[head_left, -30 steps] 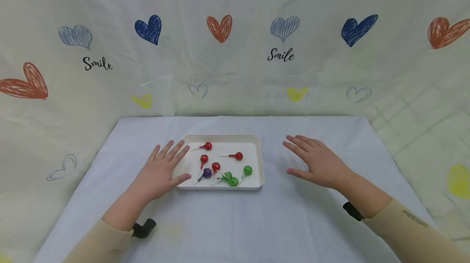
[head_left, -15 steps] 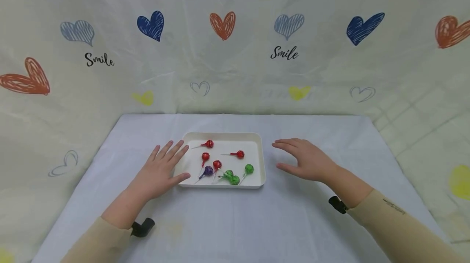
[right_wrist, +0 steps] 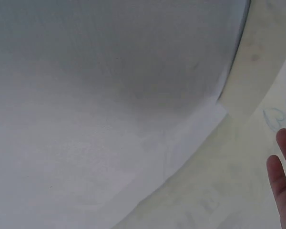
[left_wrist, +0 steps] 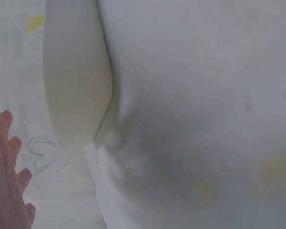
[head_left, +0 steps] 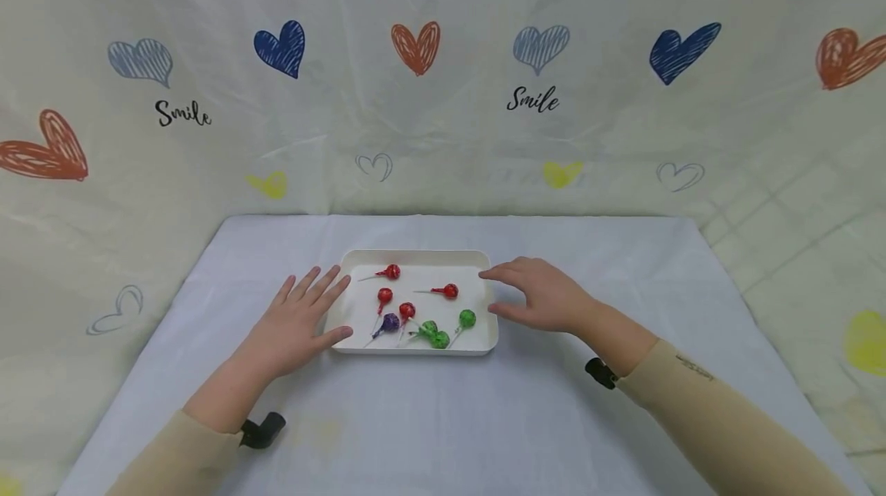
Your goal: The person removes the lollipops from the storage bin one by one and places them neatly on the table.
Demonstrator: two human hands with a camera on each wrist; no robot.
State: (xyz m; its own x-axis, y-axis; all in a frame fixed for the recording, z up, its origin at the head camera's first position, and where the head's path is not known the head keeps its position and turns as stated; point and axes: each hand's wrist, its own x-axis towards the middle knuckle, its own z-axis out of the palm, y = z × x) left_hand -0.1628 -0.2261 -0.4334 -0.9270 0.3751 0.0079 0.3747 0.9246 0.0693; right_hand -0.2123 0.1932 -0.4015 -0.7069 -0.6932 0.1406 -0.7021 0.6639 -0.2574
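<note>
A white tray (head_left: 415,259) holds several lollipops in red, green and purple wrappers. Among them are a red lollipop (head_left: 451,291) at the right of the middle, a green lollipop (head_left: 467,319) near the right wall and a purple lollipop (head_left: 391,323) toward the front left. My left hand (head_left: 291,331) is spread with straight fingers by the tray's left side and holds nothing. At the tray's right edge is my right hand (head_left: 536,296), thumb and fingers apart, fingertips just over the rim. The left wrist view shows part of the left hand (left_wrist: 7,176); the right wrist view shows right fingers (right_wrist: 279,179).
A white cloth covers the table (head_left: 415,419). Behind it hangs a pale curtain (head_left: 471,142) printed with hearts and the word "Smile". A small black device (head_left: 263,431) sits on the left wrist, another black device (head_left: 601,373) on the right.
My right hand has moved left, from well right of the tray to its right rim. My left hand has barely moved, and the lollipops lie as before.
</note>
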